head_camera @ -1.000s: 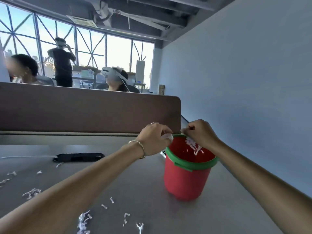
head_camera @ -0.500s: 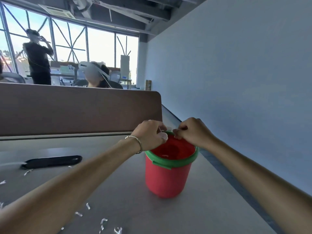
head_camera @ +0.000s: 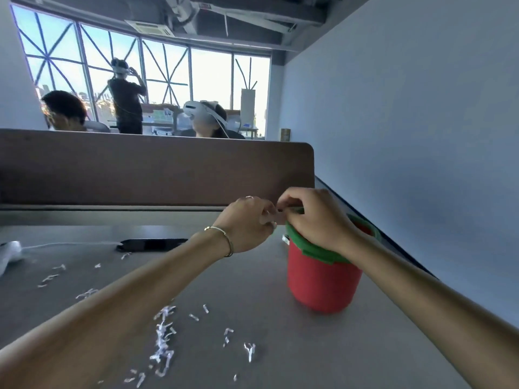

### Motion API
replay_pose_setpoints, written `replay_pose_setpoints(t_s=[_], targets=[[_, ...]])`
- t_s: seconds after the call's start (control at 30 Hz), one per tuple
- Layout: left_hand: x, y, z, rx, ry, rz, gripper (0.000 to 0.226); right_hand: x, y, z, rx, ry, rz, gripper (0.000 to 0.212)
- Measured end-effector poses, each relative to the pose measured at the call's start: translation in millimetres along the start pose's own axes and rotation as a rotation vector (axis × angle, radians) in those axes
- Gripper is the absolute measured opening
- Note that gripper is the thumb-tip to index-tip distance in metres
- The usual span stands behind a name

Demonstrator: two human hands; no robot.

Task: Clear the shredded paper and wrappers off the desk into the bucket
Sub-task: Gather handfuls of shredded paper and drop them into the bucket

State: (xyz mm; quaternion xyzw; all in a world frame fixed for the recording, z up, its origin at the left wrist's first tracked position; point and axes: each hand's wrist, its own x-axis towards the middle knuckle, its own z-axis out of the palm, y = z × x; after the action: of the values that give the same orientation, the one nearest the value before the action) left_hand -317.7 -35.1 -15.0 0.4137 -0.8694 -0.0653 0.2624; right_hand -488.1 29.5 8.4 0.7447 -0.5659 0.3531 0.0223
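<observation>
A red bucket (head_camera: 323, 279) with a green rim stands on the grey desk (head_camera: 252, 276) at the right. My left hand (head_camera: 247, 223) and my right hand (head_camera: 314, 217) meet fingertip to fingertip above the bucket's left rim. Both have curled fingers and pinch a small pale paper scrap (head_camera: 270, 219) between them; it is blurred. My right wrist hides part of the rim and the bucket's inside. White shredded paper (head_camera: 163, 341) lies scattered on the desk in front of me, with more bits (head_camera: 50, 277) at the left.
A black cable slot (head_camera: 151, 245) sits in the desk behind my left arm; a white cable (head_camera: 70, 244) runs from it to a white device (head_camera: 9, 251) at the left edge. A brown partition (head_camera: 157, 172) closes the back. A wall runs close along the right.
My hands have drawn together from above the bucket's mouth to its left rim. The shreds hanging from my right hand a second ago are gone. My head has turned, shifting the view.
</observation>
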Motion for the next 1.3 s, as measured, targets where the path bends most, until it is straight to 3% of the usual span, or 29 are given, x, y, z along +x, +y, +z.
replay_pose_setpoints(t_s=[0.17,0.37,0.6,0.73,0.93,1.0,1.07,1.13,1.3], targets=[[-70,-55,-20,-0.001,-0.011,-0.172,0.028,-3,-47,66,0.086,-0.089,-0.065,0.019],[-163,-126,-33,0.096,-0.055,-0.377,0.036,-32,-73,172,0.089,-0.346,-0.121,0.035],[-253,-203,-56,0.161,-0.13,-0.556,0.037,-45,-84,284,-0.052,-0.643,-0.068,0.063],[-297,-229,-73,0.184,-0.084,-0.649,0.041,-32,-120,317,-0.064,-0.676,-0.143,0.089],[-373,-244,-88,0.191,0.037,-0.783,0.081,-40,-200,344,0.169,-0.708,-0.315,0.08],[-395,-243,-89,0.235,0.016,-0.827,0.081,-46,-217,341,0.252,-0.721,-0.332,0.079],[-410,-242,-84,0.278,-0.014,-0.865,0.081,-52,-226,328,0.347,-0.794,-0.282,0.061],[-415,-242,-74,0.304,-0.02,-0.852,0.086,-56,-227,314,0.4,-0.833,-0.259,0.054],[-383,-226,-54,0.154,-0.026,-0.671,0.099,-67,-208,283,0.33,-0.757,-0.261,0.056]])
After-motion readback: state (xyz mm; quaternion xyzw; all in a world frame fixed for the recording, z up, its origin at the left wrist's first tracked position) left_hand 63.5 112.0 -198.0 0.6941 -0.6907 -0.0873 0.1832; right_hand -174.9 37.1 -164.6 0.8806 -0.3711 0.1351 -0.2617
